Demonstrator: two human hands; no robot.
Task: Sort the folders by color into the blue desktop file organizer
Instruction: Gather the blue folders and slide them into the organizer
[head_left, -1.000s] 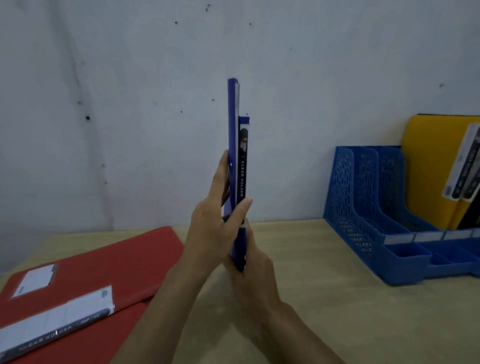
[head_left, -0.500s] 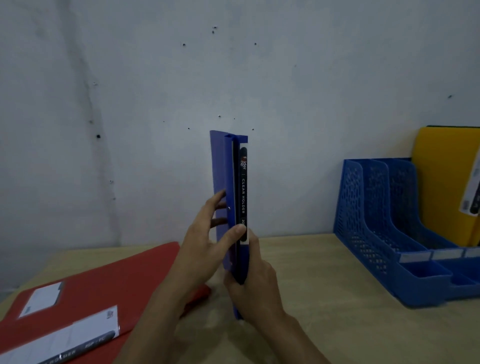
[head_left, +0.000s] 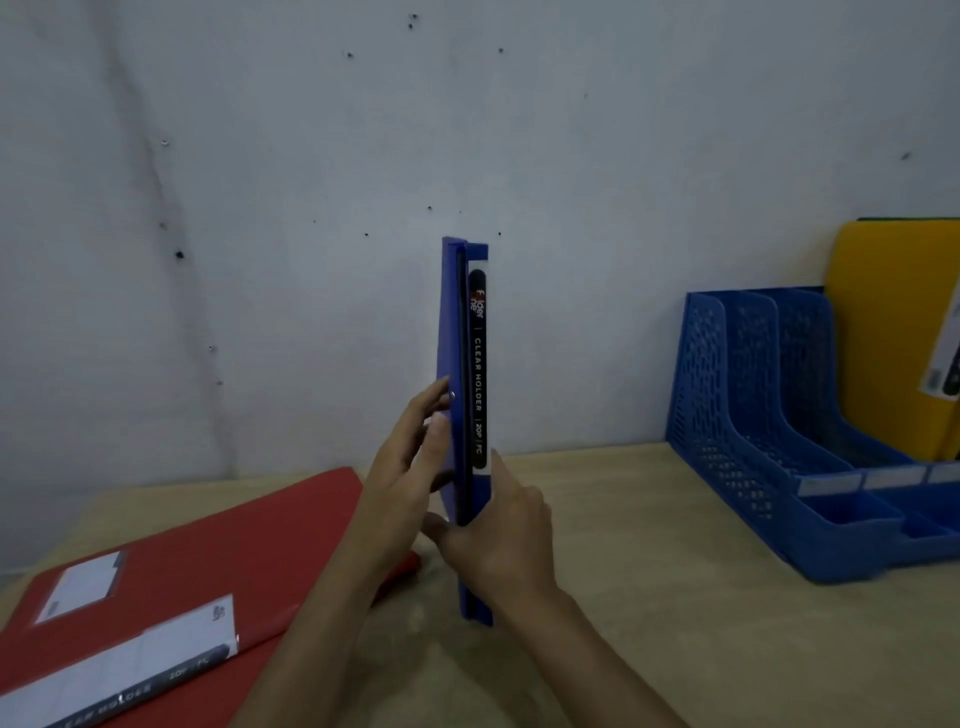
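Observation:
Two blue folders (head_left: 470, 364) stand upright together on the table, spines facing me, bottom edges resting on the wood. My left hand (head_left: 410, 467) presses flat against their left side. My right hand (head_left: 498, 530) grips them from the right, thumb wrapped round the front edge. The blue file organizer (head_left: 737, 415) stands at the right with two near slots showing nothing inside. A yellow folder (head_left: 893, 332) stands in a slot farther right.
Red folders (head_left: 171, 587) with white labels lie flat at the left front, close to my left forearm. The wooden table (head_left: 649, 597) meets a white wall behind. The yellow folder's label is cut off by the right edge.
The blue folders came down from mid-air and now stand on the table with their tops nearly level. Both hands stayed on them.

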